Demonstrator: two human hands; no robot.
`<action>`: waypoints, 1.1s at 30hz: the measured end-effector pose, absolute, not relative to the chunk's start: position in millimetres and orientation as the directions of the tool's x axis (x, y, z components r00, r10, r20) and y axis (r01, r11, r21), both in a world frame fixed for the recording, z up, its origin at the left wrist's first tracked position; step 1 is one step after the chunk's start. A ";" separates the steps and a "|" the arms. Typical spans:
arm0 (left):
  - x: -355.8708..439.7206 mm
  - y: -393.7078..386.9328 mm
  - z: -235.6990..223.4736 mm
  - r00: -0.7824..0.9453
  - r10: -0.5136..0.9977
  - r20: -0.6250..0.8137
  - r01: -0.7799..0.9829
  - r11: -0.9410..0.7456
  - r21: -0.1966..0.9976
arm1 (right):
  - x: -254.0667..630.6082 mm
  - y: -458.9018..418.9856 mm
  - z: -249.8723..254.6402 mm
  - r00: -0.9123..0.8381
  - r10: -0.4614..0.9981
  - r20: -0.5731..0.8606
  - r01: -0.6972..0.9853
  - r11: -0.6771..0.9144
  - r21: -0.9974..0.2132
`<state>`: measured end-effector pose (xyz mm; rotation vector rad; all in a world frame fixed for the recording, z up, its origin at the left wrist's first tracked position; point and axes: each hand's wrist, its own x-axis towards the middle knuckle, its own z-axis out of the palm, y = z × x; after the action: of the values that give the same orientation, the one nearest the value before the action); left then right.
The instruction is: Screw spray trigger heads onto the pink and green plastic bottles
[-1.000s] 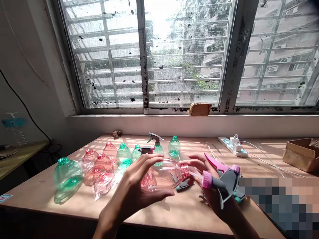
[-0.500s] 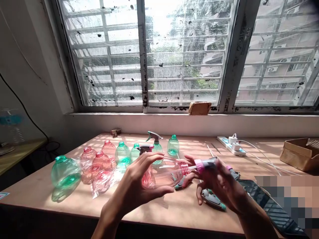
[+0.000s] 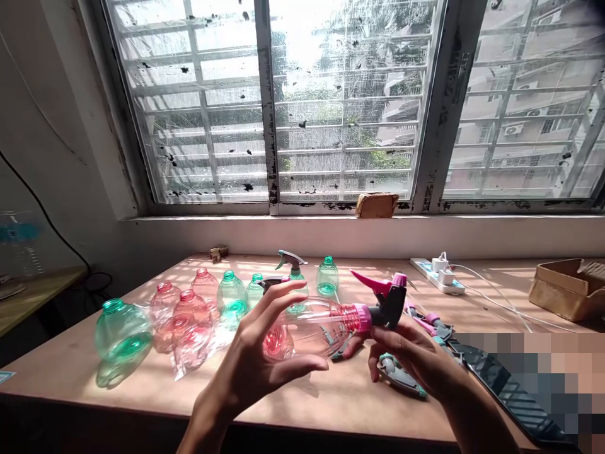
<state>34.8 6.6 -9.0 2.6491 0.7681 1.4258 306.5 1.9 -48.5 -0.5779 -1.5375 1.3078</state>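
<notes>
My left hand (image 3: pixel 265 359) is wrapped round a clear pink plastic bottle (image 3: pixel 312 328), held on its side above the wooden table (image 3: pixel 142 391). A pink and grey spray trigger head (image 3: pixel 385 296) sits on the bottle's neck, its pink collar against the mouth. My right hand (image 3: pixel 411 356) is under that head, fingers curled near the collar and touching it. Several loose trigger heads (image 3: pixel 401 375) lie on the table just below my right hand.
Green and pink bottles without tops (image 3: pixel 189 312) stand in a group at the left, one green bottle (image 3: pixel 295 280) with a trigger fitted. A power strip (image 3: pixel 437 275) with cables lies at the back right, next to a cardboard box (image 3: pixel 564 290). A phone (image 3: pixel 496 378) lies by the front right.
My right hand brought the pink trigger head to the bottle's mouth, slid its tube in, and turned it; the head now sits on the neck with its lever upward.
</notes>
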 end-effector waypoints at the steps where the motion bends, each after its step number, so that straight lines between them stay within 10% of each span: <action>1: 33.6 6.6 -9.5 0.464 0.438 0.770 0.405 -0.878 0.256 | 306.5 0.7 -48.6 -0.368 0.849 0.380 -0.189 0.332 -0.924; 11: 30.1 5.9 -10.8 0.513 0.403 0.758 0.487 -0.864 0.130 | 287.2 -5.7 -47.4 -0.239 0.837 0.492 -0.199 0.454 -0.869; 26: 29.5 3.2 -8.5 0.471 0.675 0.568 0.216 -0.713 0.668 | 285.7 -2.3 -58.6 -0.116 0.813 0.570 -0.266 0.527 -0.807; 33: 18.0 9.3 -18.6 0.548 0.665 0.508 0.176 -0.685 0.707 | 299.7 -8.5 -52.3 0.010 0.810 0.586 -0.204 0.576 -0.792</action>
<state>18.0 9.3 -18.6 2.1860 0.6745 1.0636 299.7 -8.5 -52.3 -0.5799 -1.3346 0.8645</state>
